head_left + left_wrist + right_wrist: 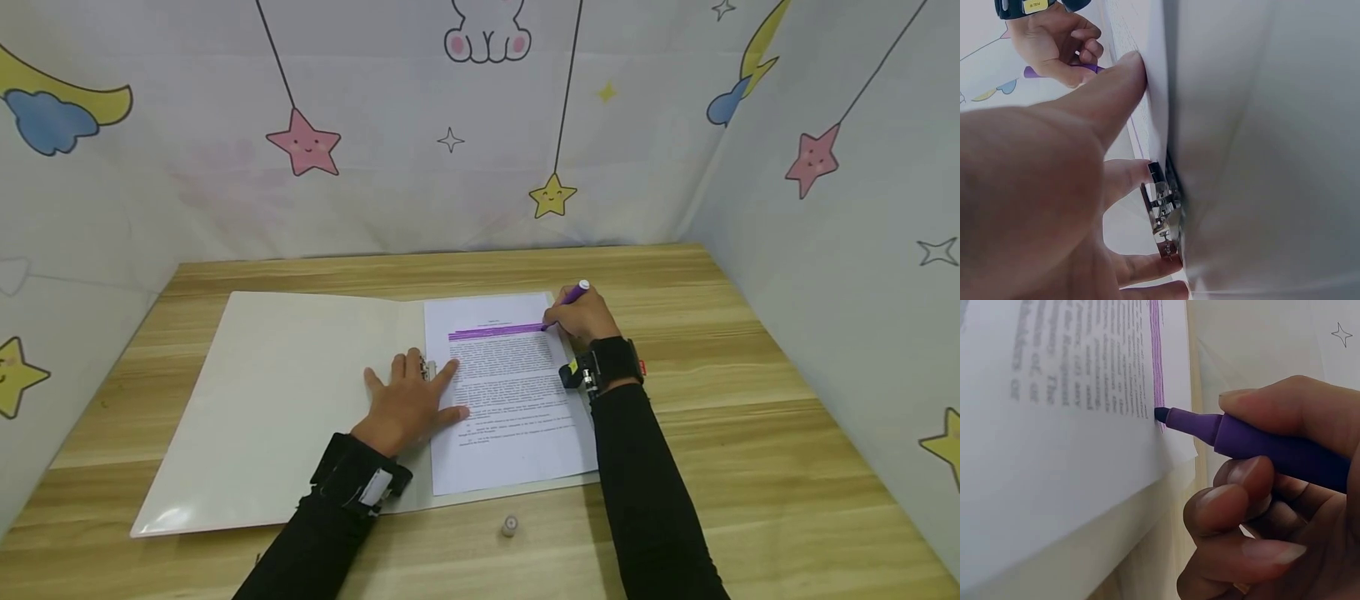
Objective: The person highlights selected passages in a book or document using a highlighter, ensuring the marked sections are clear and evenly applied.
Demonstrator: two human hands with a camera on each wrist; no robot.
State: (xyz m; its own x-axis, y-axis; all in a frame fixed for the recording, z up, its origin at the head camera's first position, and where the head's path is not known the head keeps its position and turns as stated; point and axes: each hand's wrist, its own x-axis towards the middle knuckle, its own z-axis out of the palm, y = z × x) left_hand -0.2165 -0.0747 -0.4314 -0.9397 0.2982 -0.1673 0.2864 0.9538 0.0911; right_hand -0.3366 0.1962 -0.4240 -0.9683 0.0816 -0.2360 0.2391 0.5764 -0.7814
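Right hand (588, 315): grip wrapped around purple marker (1269, 445), tip at right end of purple strokes (1159, 362) near top of printed sheet (510, 467). Left hand (408, 407): grip released, fingers spread across sheet's left edge beside metal clip (1163, 212), likely steadying it. Sheet lies on open white folder (255, 400), probably for firm backing, on wooden counter (765, 450).

The head view is bright, with glare on the folder (285, 392) left of the left hand (408, 406); right-wrist print (1029, 356) far from the right hand (587, 317) blurs.
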